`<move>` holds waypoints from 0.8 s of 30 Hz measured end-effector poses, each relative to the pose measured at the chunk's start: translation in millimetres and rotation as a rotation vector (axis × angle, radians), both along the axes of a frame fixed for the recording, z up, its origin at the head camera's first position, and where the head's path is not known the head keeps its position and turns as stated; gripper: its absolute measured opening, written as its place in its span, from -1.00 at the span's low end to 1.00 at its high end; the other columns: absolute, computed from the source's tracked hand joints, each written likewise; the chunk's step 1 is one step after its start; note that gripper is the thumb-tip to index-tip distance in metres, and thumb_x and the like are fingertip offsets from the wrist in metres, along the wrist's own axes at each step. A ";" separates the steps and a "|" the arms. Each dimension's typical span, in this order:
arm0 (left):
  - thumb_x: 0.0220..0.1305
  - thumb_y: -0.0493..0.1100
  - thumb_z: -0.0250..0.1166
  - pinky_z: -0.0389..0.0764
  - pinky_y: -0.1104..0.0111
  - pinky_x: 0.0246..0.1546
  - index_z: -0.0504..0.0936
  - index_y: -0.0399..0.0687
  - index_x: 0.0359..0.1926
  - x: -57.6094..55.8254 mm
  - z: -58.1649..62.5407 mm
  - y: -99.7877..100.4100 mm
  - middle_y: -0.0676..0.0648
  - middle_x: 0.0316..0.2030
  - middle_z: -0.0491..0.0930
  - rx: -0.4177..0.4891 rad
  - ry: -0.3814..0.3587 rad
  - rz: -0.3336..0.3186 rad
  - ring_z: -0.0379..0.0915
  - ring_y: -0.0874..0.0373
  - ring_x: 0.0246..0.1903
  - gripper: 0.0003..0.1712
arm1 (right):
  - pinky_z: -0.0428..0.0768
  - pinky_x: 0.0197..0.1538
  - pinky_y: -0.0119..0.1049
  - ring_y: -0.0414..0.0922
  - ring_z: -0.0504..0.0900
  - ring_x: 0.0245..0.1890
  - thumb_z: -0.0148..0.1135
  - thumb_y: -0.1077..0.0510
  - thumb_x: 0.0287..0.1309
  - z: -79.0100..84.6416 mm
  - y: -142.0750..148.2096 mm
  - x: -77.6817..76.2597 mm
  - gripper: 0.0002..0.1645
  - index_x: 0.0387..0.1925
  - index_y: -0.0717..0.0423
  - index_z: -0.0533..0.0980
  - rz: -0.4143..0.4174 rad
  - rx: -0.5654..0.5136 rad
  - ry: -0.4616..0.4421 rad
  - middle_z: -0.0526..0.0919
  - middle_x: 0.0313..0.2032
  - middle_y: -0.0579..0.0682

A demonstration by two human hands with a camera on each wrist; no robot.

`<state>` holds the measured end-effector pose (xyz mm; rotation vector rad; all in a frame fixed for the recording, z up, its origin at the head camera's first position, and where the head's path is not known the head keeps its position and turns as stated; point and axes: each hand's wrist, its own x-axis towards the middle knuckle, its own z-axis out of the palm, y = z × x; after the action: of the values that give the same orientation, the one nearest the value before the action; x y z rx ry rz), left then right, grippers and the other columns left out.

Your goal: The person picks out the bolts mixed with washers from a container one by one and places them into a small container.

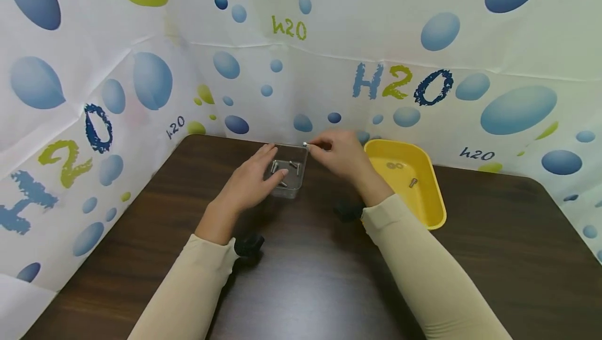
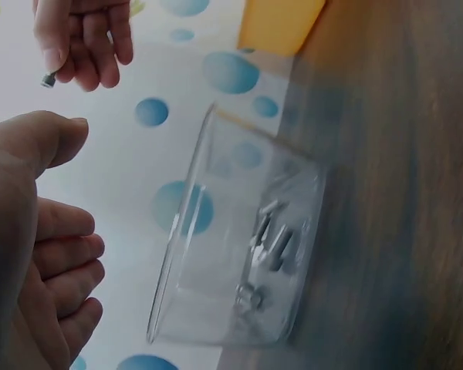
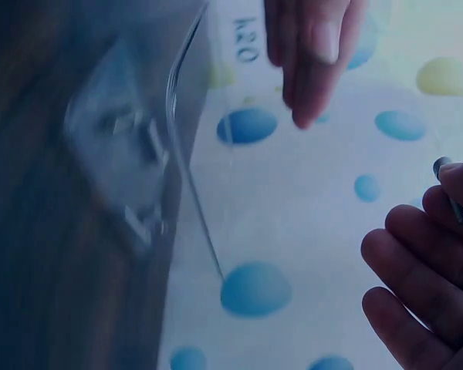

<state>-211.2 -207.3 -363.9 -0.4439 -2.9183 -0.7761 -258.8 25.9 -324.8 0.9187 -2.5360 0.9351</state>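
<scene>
A small metal screw (image 3: 451, 189) is pinched between the thumb and fingers of my right hand (image 1: 342, 156), which hovers by the back right corner of a clear plastic box (image 1: 292, 192). Several loose screws (image 2: 274, 245) lie on the bottom of that box. My left hand (image 1: 251, 179) is held over the box's left side with its fingers loosely extended and nothing in its grasp. In the left wrist view, the screw's head (image 2: 49, 80) pokes out from the right fingertips, above my left thumb.
A yellow tray (image 1: 435, 194) stands to the right, beside my right forearm. Inside it are one screw (image 1: 413, 182) and two washers (image 1: 395, 165). The dark wooden table (image 1: 301, 277) meets a patterned white sheet (image 1: 324, 84) at the back and left.
</scene>
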 end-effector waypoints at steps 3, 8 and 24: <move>0.43 0.25 0.04 0.11 -0.04 0.45 0.08 -0.10 0.53 -0.6 0.3 -5.9 -0.05 0.55 -0.01 0.010 -0.009 0.027 -0.12 0.01 0.53 -0.15 | 0.67 -0.14 -0.22 -0.14 0.65 -0.29 0.26 0.02 0.29 -10.6 -10.1 3.2 -0.73 -0.16 0.08 0.73 0.014 -0.082 -0.043 0.76 -0.23 -0.03; 0.42 0.22 0.06 0.12 -0.05 0.45 0.09 -0.11 0.53 -2.3 -4.7 -9.7 -0.07 0.54 0.01 0.011 -0.018 0.035 -0.12 0.00 0.53 -0.16 | 0.68 -0.15 -0.25 -0.17 0.65 -0.28 0.27 0.02 0.28 -28.4 -18.9 7.3 -0.75 -0.16 0.05 0.73 -0.021 -0.171 -0.111 0.76 -0.21 -0.06; 0.43 0.19 0.08 0.10 -0.07 0.45 0.10 -0.16 0.52 -2.4 -24.1 -25.8 -0.11 0.54 0.00 -0.017 -0.078 0.056 -0.16 -0.02 0.54 -0.16 | 0.68 -0.15 -0.23 -0.16 0.66 -0.27 0.29 0.06 0.26 -59.8 -42.1 8.5 -0.79 -0.19 0.06 0.73 0.030 -0.188 -0.165 0.76 -0.20 -0.06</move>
<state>-213.6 -233.2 -388.0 -0.3384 -2.9973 -0.7785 -250.3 -16.2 -384.6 0.8572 -2.5175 1.2821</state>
